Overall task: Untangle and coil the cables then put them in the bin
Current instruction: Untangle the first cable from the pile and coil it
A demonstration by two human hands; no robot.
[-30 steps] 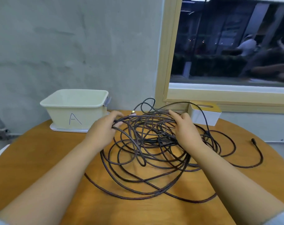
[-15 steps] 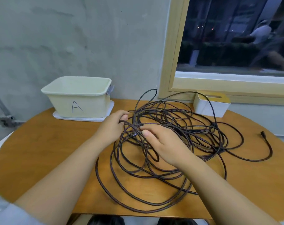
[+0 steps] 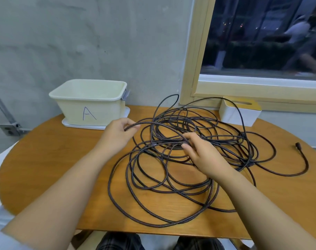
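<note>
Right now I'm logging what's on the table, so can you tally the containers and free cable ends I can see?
Bins marked A: 1
White boxes with yellow top: 1
Free cable ends: 1
Total: 3

Braided, matt cables (image 3: 171,177) sprawl over the smooth wood-grain surface (image 3: 54,159) (slight sheen there); the bin (image 3: 88,109) looks like pale matt plastic, against a rough concrete wall (image 3: 81,42).

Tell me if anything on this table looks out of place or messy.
The dark braided cable sprawls in a tangled heap over the table, one loop draped over the white box. The bin marked A holds none. Left hand and right hand each pinch a strand.
</note>
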